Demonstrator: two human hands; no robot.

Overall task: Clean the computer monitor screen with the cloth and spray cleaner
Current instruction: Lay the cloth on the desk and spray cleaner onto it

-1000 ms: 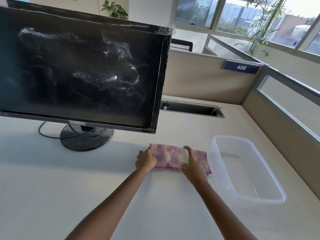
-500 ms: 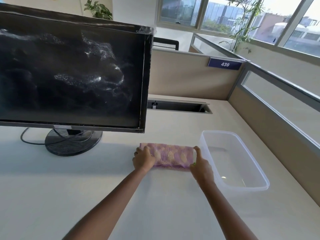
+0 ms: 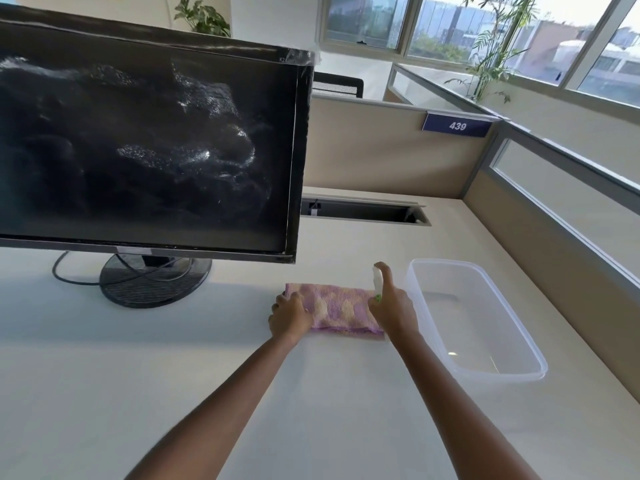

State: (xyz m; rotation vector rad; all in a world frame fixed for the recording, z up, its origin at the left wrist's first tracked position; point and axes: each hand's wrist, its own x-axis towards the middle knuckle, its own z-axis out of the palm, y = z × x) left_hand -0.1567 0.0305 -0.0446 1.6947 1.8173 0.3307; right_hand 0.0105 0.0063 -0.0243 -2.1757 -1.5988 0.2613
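**An open-plan office cubicle**

A pale desk [image 3: 104, 393] carries a black monitor [image 3: 145, 147] on a round stand, with a cable slot [image 3: 363, 211] cut into the desktop. Beige partition panels [image 3: 374, 150] enclose the desk, one bearing a blue number plate [image 3: 457, 125] reading 439. Beyond stand a mesh chair back [image 3: 337, 84], potted plants [image 3: 491, 46] and wide windows [image 3: 450, 26].

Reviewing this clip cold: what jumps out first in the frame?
The big black monitor fills the upper left, its dark screen smeared with whitish streaks. Below its right corner, the left hand presses a folded purple cloth to the desk while the right hand grips a small spray bottle. A clear plastic tub sits just right.
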